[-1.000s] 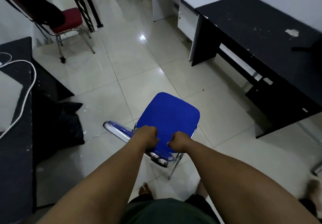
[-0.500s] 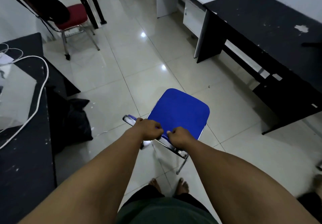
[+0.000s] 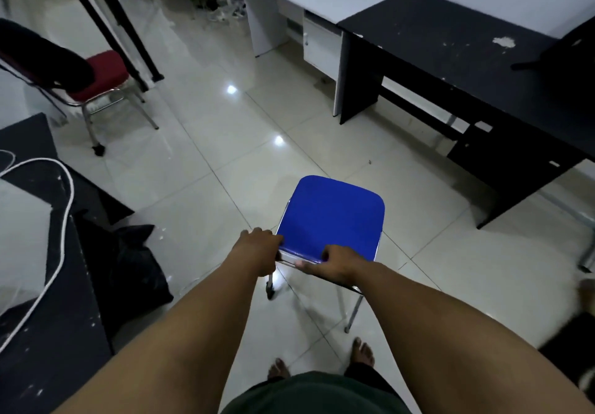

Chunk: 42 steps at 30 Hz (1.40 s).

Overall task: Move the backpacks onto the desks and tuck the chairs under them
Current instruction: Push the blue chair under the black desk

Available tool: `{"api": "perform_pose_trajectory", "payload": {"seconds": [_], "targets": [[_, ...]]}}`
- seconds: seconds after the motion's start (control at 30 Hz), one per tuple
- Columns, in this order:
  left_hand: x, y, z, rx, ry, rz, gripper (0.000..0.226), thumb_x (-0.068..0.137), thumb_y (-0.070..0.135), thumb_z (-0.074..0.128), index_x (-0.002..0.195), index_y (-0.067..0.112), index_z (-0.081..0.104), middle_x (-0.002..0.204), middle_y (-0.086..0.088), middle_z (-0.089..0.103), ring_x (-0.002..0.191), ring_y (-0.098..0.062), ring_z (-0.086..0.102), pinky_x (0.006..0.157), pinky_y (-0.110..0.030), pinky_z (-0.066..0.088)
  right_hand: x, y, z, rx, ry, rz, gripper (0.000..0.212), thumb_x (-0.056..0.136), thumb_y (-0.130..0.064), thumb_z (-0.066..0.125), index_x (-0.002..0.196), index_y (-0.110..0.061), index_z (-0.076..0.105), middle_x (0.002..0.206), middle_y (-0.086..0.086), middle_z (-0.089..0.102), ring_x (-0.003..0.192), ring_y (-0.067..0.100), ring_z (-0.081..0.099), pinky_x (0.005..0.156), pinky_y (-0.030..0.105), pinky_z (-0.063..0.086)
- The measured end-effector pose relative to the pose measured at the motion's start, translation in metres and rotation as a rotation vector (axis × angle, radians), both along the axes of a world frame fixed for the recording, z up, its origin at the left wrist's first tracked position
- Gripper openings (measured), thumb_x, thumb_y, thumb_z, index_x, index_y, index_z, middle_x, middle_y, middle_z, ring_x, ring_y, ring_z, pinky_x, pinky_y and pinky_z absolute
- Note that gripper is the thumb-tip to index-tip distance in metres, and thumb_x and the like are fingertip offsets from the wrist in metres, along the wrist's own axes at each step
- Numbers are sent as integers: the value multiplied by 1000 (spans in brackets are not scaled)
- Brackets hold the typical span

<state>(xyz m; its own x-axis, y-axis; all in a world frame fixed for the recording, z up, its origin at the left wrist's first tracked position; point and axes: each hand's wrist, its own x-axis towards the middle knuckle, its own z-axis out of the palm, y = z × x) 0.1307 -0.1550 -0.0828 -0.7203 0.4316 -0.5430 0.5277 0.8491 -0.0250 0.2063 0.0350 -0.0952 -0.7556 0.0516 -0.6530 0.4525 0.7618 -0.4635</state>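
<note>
A blue-seated chair with a chrome frame stands on the tiled floor in front of me. My left hand grips the chair's near left corner. My right hand grips the near edge by the metal rail, thumb pointing left. A black desk stands to the right with open leg room beneath it. A dark backpack lies on its far right end. Another dark bag sits on the floor at my left, against a second black desk.
A red chair with a dark garment over its back stands at the far left. A white cable runs over the left desk. A white desk with a drawer unit stands at the back. My bare feet are under the chair's rear.
The blue chair has shifted right and forward toward the black desk, and its seat has turned square to me. Both hands have slid further apart along its near edge.
</note>
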Motion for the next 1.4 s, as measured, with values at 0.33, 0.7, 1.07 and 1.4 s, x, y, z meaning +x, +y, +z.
{"api": "perform_pose_trajectory", "payload": {"seconds": [0.33,0.7,1.07,1.4], "targets": [[-15,-4,-14,116,18,-188,55,84,16,63,134,36,51,123,1,61,107,-23,57,91,-36,46,15,-27,3,468,209,213,21,76,-27,54,96,-24,56,87,0,57,73,22,53,67,34,45],[-16,-4,-17,138,83,-207,53,82,21,59,130,41,53,111,0,66,97,-23,61,85,-36,51,25,-27,-10,524,356,164,12,81,-32,54,92,-29,56,74,-5,56,60,19,49,60,30,40],[-32,11,-19,216,52,-191,52,83,18,61,131,39,55,114,2,66,99,-21,61,86,-34,51,3,-2,-19,483,373,183,15,78,-44,53,87,-32,53,69,-10,52,53,9,42,55,27,34],[-59,46,-19,222,80,-147,49,81,18,61,126,37,57,112,4,66,99,-20,60,84,-32,49,-31,35,-21,467,388,174,19,76,-46,55,88,-32,57,68,-11,54,54,8,44,52,25,31]]}}
